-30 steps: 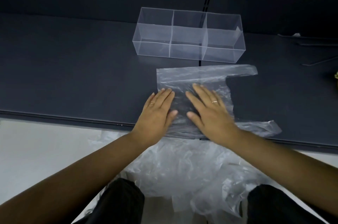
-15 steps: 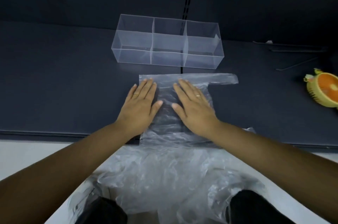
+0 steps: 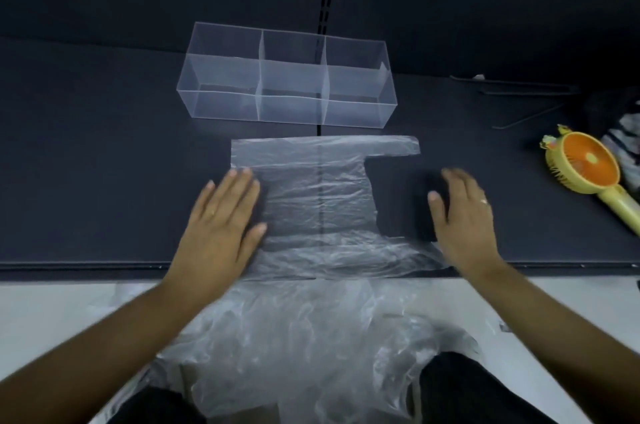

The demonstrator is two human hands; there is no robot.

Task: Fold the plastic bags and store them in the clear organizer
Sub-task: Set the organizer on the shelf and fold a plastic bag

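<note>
Plastic bag [image 3: 311,202] edge under left hand [image 3: 221,219]

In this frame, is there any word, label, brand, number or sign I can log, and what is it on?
No readable text anywhere.
The clear organizer: no label or marking.
The plastic bag spread on the table: unprinted.
The handheld fan: no legible brand.
The striped cloth at the right edge: too blurred to tell.
</note>
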